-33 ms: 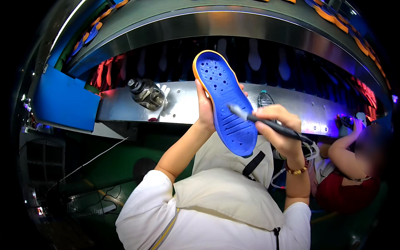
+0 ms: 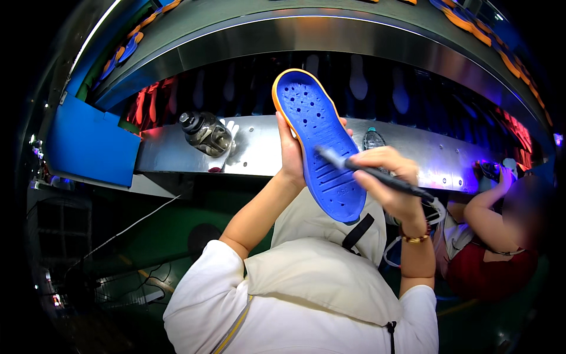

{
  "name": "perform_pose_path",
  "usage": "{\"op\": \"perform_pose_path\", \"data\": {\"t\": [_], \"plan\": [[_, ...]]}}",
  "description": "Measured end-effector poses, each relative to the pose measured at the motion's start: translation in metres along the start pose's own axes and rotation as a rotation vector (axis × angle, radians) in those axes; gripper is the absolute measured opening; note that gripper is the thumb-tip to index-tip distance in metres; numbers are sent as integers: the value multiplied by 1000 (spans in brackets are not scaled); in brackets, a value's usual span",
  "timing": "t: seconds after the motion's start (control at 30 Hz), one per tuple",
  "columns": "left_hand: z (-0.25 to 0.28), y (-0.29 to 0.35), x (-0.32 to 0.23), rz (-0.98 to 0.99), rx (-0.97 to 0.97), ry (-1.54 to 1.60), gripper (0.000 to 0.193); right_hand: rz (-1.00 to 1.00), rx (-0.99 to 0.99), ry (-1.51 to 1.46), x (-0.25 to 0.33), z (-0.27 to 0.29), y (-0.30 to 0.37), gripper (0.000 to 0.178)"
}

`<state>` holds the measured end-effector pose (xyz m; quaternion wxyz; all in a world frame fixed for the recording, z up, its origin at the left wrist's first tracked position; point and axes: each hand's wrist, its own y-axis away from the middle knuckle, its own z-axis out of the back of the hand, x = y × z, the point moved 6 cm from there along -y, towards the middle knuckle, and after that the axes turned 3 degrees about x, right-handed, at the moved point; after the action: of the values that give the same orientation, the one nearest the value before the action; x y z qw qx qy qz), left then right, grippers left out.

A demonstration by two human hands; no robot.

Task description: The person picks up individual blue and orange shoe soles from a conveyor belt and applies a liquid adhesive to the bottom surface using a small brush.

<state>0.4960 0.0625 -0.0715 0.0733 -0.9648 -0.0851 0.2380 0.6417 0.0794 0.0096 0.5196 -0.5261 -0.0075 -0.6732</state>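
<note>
A blue shoe sole (image 2: pixel 327 138) with an orange rim is held tilted in front of me, its inner face toward me. Small holes dot its upper part and grooves cross its lower half. My left hand (image 2: pixel 292 150) is closed round its left edge, with fingertips showing beyond the right edge. In my right hand (image 2: pixel 392 177) is a black-handled brush (image 2: pixel 383 178), gripped like a pen, with a pale hose at its back end. The blurred bristles are over the sole's middle, near the top groove; whether they touch it I cannot tell.
Behind the sole runs a metal ledge (image 2: pixel 259 141) with a dark bottle (image 2: pixel 206 133), white gloves (image 2: pixel 231 130) and a clear bottle (image 2: pixel 373 138). Beyond, a curved conveyor (image 2: pixel 247 16) carries orange and blue soles (image 2: pixel 127 48). Another person (image 2: pixel 486 259) sits at the right.
My right hand and the brush have shifted slightly left across the sole. The sole's lower end has moved a little to the right, while my left hand keeps its hold.
</note>
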Motion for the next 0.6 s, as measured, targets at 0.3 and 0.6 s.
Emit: {"op": "perform_pose_path", "data": {"t": [0.3,0.6], "plan": [[-6,0,-31,-73,-47,-37,90,-12,81,-122,-7,4,26,23],[-37,-8,-42,-30,82,-90,85,-261,21,-830,-38,-7,39,20]]}}
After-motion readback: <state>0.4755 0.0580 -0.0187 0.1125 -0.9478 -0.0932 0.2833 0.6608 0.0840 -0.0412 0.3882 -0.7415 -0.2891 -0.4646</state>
